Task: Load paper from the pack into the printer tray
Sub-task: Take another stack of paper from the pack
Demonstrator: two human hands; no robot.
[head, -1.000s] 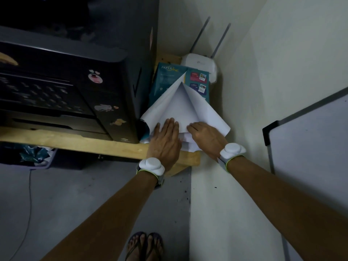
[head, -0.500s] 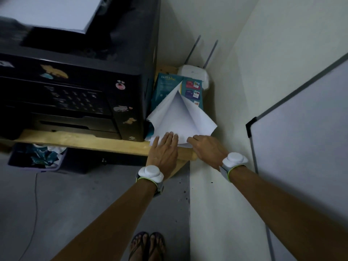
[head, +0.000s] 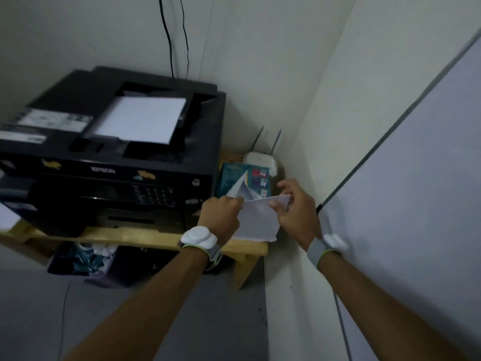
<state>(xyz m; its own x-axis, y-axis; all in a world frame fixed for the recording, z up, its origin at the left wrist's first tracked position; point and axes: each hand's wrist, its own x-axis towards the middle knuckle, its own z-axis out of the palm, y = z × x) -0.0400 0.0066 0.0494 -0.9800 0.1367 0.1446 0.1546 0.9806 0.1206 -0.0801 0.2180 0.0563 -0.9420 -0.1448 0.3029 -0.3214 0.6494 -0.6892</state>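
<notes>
I look down from the head camera into a dim room corner. At centre right, the left hand (head: 220, 217) and the right hand (head: 294, 212) each pinch a side of a white stack of paper (head: 257, 217), which is held just above the front right end of a wooden shelf (head: 145, 238). The stack's long axis runs roughly from lower left to upper right of the frame, its far corner pointing toward the right wall. Behind it the paper pack (head: 234, 178), teal with its white wrapper flap peeled up to a point, lies on the shelf, wedged between the printer (head: 112, 157) and the wall. A white router (head: 260, 160) sits behind the pack in the corner.

The black printer fills the left and centre, and white sheets (head: 140, 121) already rest in its top tray, sloping toward the upper left. Space on the right is tight: the wall and a leaning whiteboard (head: 416, 178) stand close beside the right hand. Above the printer's top the way is open.
</notes>
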